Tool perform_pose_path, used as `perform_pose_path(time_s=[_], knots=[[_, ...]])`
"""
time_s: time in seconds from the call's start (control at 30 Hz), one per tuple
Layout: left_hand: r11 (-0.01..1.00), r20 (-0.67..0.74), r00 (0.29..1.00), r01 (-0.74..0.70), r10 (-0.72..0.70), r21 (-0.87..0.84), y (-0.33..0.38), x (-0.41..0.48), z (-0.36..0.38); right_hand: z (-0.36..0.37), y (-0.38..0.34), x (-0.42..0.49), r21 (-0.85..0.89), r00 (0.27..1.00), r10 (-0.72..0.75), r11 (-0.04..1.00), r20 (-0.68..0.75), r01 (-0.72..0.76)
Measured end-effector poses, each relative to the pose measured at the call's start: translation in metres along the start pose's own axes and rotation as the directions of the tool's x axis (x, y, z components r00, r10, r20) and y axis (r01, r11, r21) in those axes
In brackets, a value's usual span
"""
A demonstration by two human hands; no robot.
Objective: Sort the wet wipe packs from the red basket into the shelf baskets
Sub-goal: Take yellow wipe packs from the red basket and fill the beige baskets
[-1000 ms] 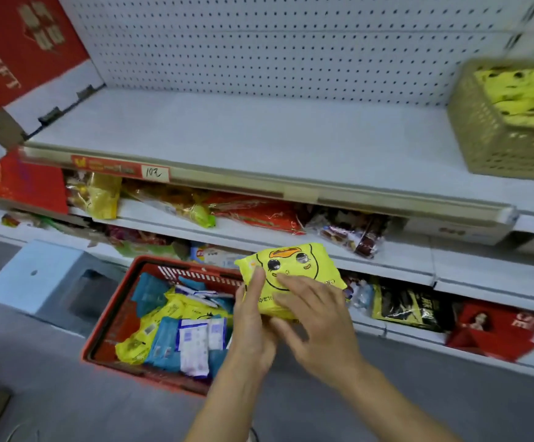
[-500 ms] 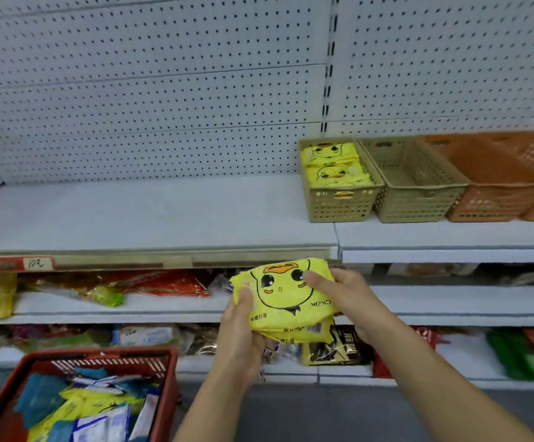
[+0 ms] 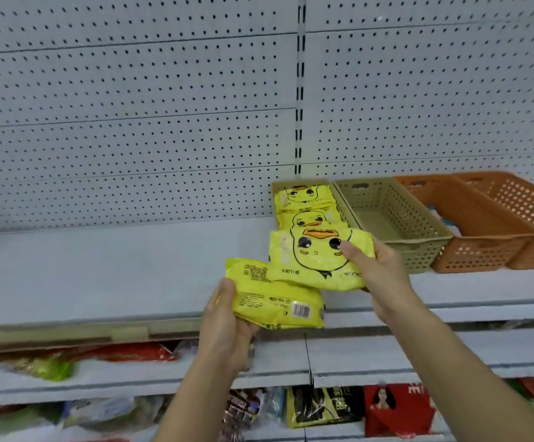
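Fingers (image 3: pixel 353 252) of the right hand (image 3: pixel 378 271) clamp a yellow duck-face wipe pack (image 3: pixel 315 261), thumb on top, just before the tan shelf basket (image 3: pixel 303 182) (matching packs (image 3: pixel 305 204) lie inside). The left hand (image 3: pixel 227 327) grips a second yellow pack (image 3: pixel 275 303), barcode side up, lower and overlapping the first.

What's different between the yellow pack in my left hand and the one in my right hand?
The left-hand pack shows its back, with small print and a barcode; the right-hand pack shows its duck face. The right-hand pack is held higher, nearer the beige basket, and overlaps the left-hand pack's top edge. Both are yellow soft packs.
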State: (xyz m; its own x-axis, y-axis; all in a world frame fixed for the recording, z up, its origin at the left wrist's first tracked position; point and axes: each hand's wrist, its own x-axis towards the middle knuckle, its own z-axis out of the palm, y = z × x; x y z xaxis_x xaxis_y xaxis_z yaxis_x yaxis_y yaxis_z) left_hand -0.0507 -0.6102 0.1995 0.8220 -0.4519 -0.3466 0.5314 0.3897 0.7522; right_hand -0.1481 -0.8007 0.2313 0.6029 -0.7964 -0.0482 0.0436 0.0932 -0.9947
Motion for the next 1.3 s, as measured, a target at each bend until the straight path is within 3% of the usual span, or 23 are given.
perform_pose_path(time_s=[0.13,0.43,0.53,0.6,0.67,0.77,0.83,0.9,0.97,1.0,1.07,1.13,1.17,1.2,1.27,1.3], knots=[[0.998,-0.037,0.997,-0.066,0.066,-0.011,0.03,0.045,0.01,0.002,-0.023,0.087,-0.059,0.987,-0.043,0.998,-0.158,0.034],[0.999,-0.003,0.999,-0.046,0.046,-0.007,0.065,0.125,0.023,0.048,-0.01,0.199,-0.431,0.99,0.115,0.891,-0.088,-0.142],[0.998,0.022,0.998,-0.053,0.052,0.018,0.069,0.138,0.027,0.057,0.002,0.21,-0.554,0.988,0.106,0.819,-0.108,-0.148],[0.999,0.029,0.999,-0.045,0.044,0.031,0.071,0.145,0.032,0.06,0.01,0.213,-0.742,0.998,-0.048,0.67,-0.046,-0.002],[0.999,0.025,0.999,-0.042,0.042,0.034,0.072,0.152,0.039,0.062,0.024,0.214,-0.899,0.973,-0.196,0.393,0.122,0.192],[0.997,0.02,0.998,-0.059,0.058,0.049,0.074,0.161,0.047,0.061,0.042,0.221,-0.95,0.937,-0.169,0.009,0.307,0.313],[0.995,0.017,0.997,-0.073,0.072,0.067,0.075,0.165,0.052,0.063,0.034,0.222,-0.944,0.936,-0.122,-0.078,0.33,0.322],[0.995,0.016,0.997,-0.08,0.079,0.061,0.076,0.168,0.059,0.063,0.017,0.222,-0.923,0.914,-0.152,0.027,0.376,0.384],[0.998,0.02,0.997,-0.07,0.07,-0.007,0.078,0.171,0.07,0.063,-0.001,0.215,-0.803,0.839,-0.25,0.253,0.484,0.539],[0.997,0.024,0.998,-0.059,0.061,-0.052,0.078,0.173,0.076,0.064,-0.009,0.206,-0.707,0.761,-0.308,0.286,0.571,0.646],[0.992,0.049,0.998,-0.019,0.026,-0.127,0.077,0.174,0.091,0.063,-0.021,0.191,-0.562,0.595,-0.356,0.202,0.721,0.802],[0.991,0.098,0.995,0.044,-0.032,-0.127,0.076,0.172,0.107,0.058,-0.021,0.185,-0.446,0.498,-0.485,0.228,0.719,0.866],[0.993,0.128,0.99,0.07,-0.057,-0.095,0.075,0.171,0.112,0.055,-0.023,0.183,-0.384,0.52,-0.562,0.351,0.643,0.854],[0.995,0.155,0.985,0.09,-0.082,-0.047,0.073,0.169,0.117,0.053,-0.029,0.177,-0.317,0.61,-0.592,0.528,0.527,0.788],[0.987,0.178,0.982,0.038,-0.066,0.157,0.067,0.168,0.122,0.046,-0.041,0.169,-0.178,0.812,-0.48,0.814,0.332,0.554],[0.954,0.192,0.981,-0.037,-0.022,0.299,0.062,0.167,0.124,0.042,-0.044,0.168,-0.152,0.862,-0.431,0.864,0.267,0.48]])
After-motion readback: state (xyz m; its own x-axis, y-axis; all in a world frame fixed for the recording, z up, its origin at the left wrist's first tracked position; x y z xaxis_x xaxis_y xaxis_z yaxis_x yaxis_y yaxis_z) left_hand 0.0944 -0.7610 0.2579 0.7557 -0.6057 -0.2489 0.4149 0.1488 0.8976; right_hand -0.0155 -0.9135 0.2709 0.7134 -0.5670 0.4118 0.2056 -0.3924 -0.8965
